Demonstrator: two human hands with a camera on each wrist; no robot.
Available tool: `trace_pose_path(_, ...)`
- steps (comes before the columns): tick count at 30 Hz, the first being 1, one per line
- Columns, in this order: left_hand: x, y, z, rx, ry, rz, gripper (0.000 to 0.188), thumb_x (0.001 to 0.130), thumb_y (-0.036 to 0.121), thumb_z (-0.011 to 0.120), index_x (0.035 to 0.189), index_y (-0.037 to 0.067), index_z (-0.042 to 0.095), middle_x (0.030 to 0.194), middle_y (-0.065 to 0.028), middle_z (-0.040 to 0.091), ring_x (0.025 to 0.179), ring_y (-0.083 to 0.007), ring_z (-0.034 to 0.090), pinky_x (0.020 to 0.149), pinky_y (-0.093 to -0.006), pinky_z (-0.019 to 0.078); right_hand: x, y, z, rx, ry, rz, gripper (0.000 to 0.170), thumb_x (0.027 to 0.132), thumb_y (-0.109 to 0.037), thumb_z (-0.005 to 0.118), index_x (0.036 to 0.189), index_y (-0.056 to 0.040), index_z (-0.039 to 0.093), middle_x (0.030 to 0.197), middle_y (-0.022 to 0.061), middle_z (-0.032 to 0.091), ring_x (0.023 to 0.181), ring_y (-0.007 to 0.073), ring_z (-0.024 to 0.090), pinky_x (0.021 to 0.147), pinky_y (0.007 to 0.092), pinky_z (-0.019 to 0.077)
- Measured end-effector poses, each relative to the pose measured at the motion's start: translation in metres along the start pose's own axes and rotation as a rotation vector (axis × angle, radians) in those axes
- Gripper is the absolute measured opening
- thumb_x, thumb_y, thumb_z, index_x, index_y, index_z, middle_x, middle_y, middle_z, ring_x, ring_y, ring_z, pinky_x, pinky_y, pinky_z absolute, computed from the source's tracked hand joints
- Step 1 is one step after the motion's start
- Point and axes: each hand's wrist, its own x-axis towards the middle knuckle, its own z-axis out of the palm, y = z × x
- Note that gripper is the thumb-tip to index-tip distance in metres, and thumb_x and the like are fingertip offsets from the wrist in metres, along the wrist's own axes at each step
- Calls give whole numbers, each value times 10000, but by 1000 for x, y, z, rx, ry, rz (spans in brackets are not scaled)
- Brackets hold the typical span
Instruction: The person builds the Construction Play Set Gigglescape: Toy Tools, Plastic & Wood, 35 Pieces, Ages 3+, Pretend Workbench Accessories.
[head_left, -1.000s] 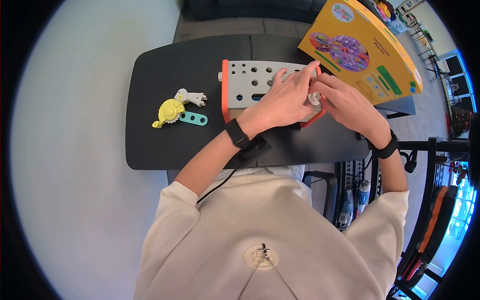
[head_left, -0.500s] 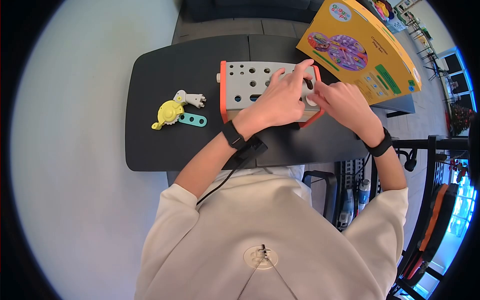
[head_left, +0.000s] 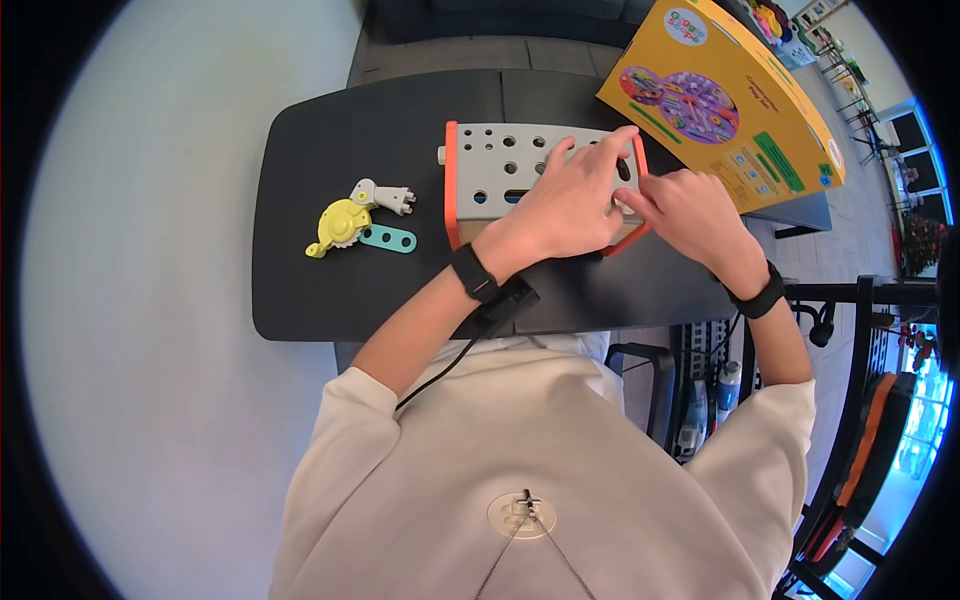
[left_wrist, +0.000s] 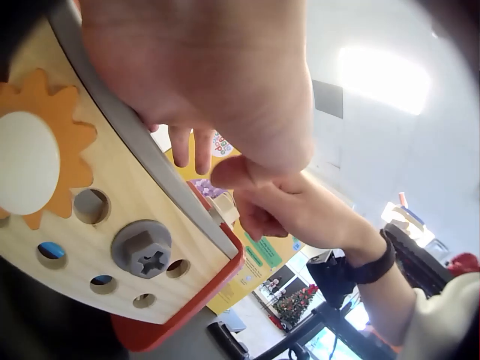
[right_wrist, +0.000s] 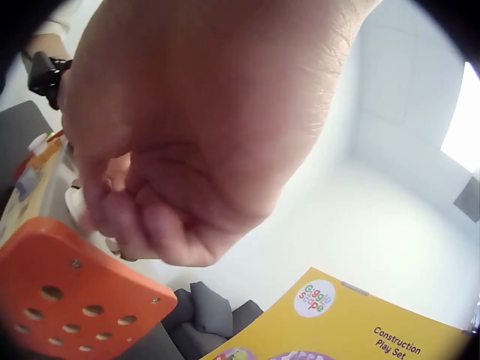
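Observation:
A toy workbench with a grey perforated top (head_left: pixel 480 172) and orange end panels (right_wrist: pixel 86 289) stands on the dark table. The left hand (head_left: pixel 565 205) lies over the top's right part, fingers spread and fairly straight. At the right end, the right hand (head_left: pixel 695 215) curls its fingers and pinches a small white piece (head_left: pixel 622 202) against the top. That piece (left_wrist: pixel 223 208) shows between the hands in the left wrist view, mostly covered by fingers. In the right wrist view, the right hand (right_wrist: pixel 176 180) hides how the piece sits.
Left of the workbench lie a yellow geared part (head_left: pixel 342 225), a white connector (head_left: pixel 392 197) and a teal perforated strip (head_left: pixel 390 238). A large yellow box (head_left: pixel 720 110) leans behind the right end. A grey bolt (left_wrist: pixel 142 249) sticks out of the wooden side.
The right hand's fingers have shifted from arching over the white piece to its right side, with the thumb reaching across it. The left hand has barely moved.

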Motion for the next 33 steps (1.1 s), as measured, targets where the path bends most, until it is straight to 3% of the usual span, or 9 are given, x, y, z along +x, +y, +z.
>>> trace_pose_path(2, -1, 0, 4, 25, 31, 26, 872, 854, -55, 580, 1633, 73, 209, 1490, -193, 575, 1354, -394, 579, 1261, -620, 248, -2, -2, -1, 152, 122, -34, 184, 976, -180, 722, 1051, -46, 620, 798, 141, 710, 763, 384, 702, 672, 472, 547)
trace_pose_path(4, -1, -1, 6, 45, 56, 60, 872, 849, -65, 571, 1631, 67, 209, 1492, -191, 574, 1360, -394, 574, 1262, -621, 246, -1, 0, 4, 279, 381, -293, 187, 1004, -202, 696, 1016, -31, 624, 761, 139, 691, 739, 366, 702, 651, 459, 545)
trace_pose_path(7, 2, -9, 3, 6, 6, 15, 864, 857, -55, 580, 1630, 59, 211, 1493, -200, 570, 1367, -389, 569, 1266, -609, 246, 7, 6, 14, 247, 405, -479, 207, 1019, -225, 688, 1039, -30, 620, 750, 139, 680, 726, 354, 704, 633, 455, 543)
trace_pose_path(13, 2, -12, 5, -69, 54, 33, 860, 876, -53, 590, 1635, 59, 202, 1485, -220, 566, 1326, -383, 591, 1272, -571, 260, 8, 1, 17, -151, -29, 27, 231, 1016, -244, 698, 1100, -50, 606, 782, 148, 690, 718, 344, 710, 613, 445, 539)
trace_pose_path(17, -2, -1, 4, 65, 24, 28, 843, 897, -39, 595, 1636, 60, 202, 1477, -227, 568, 1319, -378, 594, 1267, -575, 267, -2, -1, 4, 87, 174, -109, 218, 1008, -237, 699, 1091, -56, 610, 796, 137, 682, 754, 328, 721, 633, 437, 550)
trace_pose_path(19, 0, -1, 4, 94, 23, 44, 834, 907, -29, 598, 1637, 62, 204, 1475, -229, 568, 1326, -377, 590, 1267, -577, 266, -2, 0, 3, 166, 411, -402, 229, 992, -241, 709, 1095, -62, 612, 821, 126, 668, 794, 318, 727, 658, 433, 563)
trace_pose_path(23, 0, -9, 1, -18, 1, 15, 824, 906, -26, 597, 1631, 45, 211, 1471, -232, 570, 1349, -395, 569, 1268, -577, 257, -1, 10, 23, 161, 362, -418, 256, 974, -249, 723, 1100, -55, 613, 847, 112, 659, 841, 302, 722, 696, 423, 575)
trace_pose_path(28, -1, -11, 6, -26, 66, 42, 841, 875, -38, 602, 1622, 36, 222, 1476, -237, 564, 1374, -407, 548, 1270, -561, 248, 6, 4, 32, -128, 109, -37, 295, 976, -298, 729, 1060, -41, 611, 849, 99, 666, 840, 269, 703, 706, 403, 567)
trace_pose_path(33, 1, -9, 1, -63, 14, 16, 885, 830, -64, 576, 1630, 36, 212, 1488, -238, 552, 1400, -404, 530, 1281, -563, 230, 3, 6, 20, -56, 388, -265, 263, 1001, -314, 710, 1019, -67, 621, 893, 68, 620, 868, 245, 659, 735, 371, 552)
